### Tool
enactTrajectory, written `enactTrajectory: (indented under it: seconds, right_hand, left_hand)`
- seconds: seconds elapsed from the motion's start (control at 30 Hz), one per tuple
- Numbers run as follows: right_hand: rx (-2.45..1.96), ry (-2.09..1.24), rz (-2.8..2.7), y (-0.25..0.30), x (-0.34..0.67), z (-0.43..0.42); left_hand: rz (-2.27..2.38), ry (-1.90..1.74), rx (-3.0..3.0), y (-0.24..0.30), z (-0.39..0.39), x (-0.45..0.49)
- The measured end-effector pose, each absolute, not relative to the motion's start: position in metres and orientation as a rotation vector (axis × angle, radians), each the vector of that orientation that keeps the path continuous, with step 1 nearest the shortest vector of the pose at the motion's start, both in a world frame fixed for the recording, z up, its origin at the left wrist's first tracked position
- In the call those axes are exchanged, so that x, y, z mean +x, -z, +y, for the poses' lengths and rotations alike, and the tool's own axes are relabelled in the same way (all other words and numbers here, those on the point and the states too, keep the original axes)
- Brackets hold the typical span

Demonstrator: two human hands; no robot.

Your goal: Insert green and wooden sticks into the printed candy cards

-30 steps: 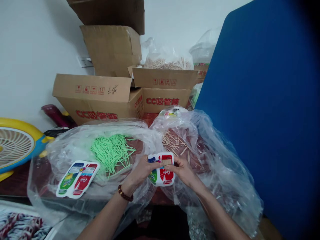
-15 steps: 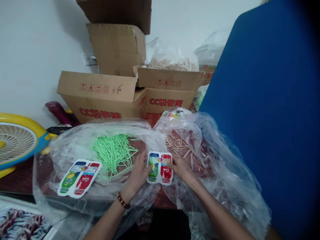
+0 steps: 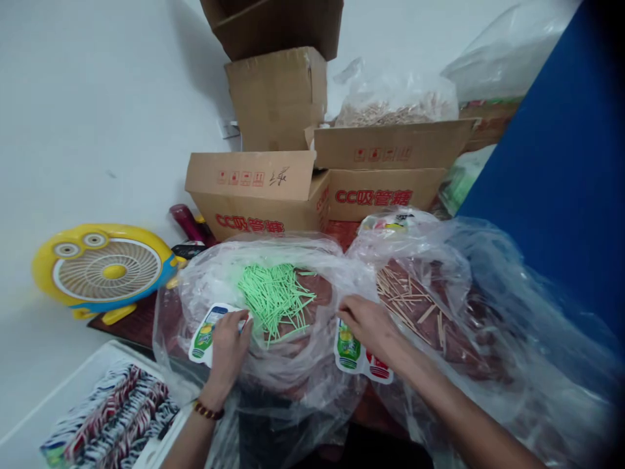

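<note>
My left hand (image 3: 229,340) lies over a flat packet shaped like two joined bottles (image 3: 203,337), its fingers curled at the packet's upper right edge. The hand hides most of the packet's red half. My right hand (image 3: 368,322) is closed at the top of a second twin-bottle packet (image 3: 347,345), green on one side and red cola on the other, and covers its upper part. Between the hands lies a heap of thin green sticks (image 3: 276,299) on clear plastic. Thin tan sticks (image 3: 405,296) are spread to the right of my right hand.
Clear plastic bags (image 3: 303,361) cover much of the table. Open cardboard boxes (image 3: 254,179) stand behind. A yellow fan (image 3: 114,272) is at left, above a white tray (image 3: 105,355) of striped packages. A blue panel (image 3: 541,195) closes off the right.
My left hand has left the middle packet and moved left onto the other packet. My right hand has shifted across the top of the middle packet. The view has swung left.
</note>
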State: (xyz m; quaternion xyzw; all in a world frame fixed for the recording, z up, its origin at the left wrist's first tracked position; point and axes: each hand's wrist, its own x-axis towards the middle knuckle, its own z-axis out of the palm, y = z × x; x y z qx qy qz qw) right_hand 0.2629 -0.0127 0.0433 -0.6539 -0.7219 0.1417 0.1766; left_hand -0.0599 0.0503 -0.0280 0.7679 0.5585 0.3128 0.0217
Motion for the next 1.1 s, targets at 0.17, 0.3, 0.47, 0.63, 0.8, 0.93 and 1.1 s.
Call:
enactTrajectory:
  seconds: [0.17,0.3,0.47,0.63,0.8,0.93,1.1]
  right_hand:
    - [-1.859,-0.359,-2.285,-0.026,0.200,0.059]
    - [-1.966,-0.386,-2.278,-0.007,0.184,0.094]
    - [-2.083,-0.456,-2.232,0.007,0.178,0.113]
    - [-2.147,-0.579,-2.227,0.010,0.170,0.127]
    - [-2.134,-0.600,-2.225,0.004,0.172,0.129]
    - [-2.136,-0.671,-2.224,0.007,0.175,0.121]
    - [-2.217,-0.787,-2.166,0.012,0.167,0.117]
  left_hand:
    - [2.138,-0.718,2.395,0.038,0.058,-0.142]
    - [2.319,-0.423,2.299,0.050,0.056,-0.169]
    - [2.318,-0.480,2.207,0.044,0.054,-0.166]
    - [2.178,-0.708,2.336,0.027,0.051,-0.125]
    - [1.701,-0.658,2.526,0.019,0.050,-0.057]
    - [1.584,-0.554,2.586,0.015,0.056,-0.017]
    - [1.628,-0.379,2.636,0.015,0.068,0.003]
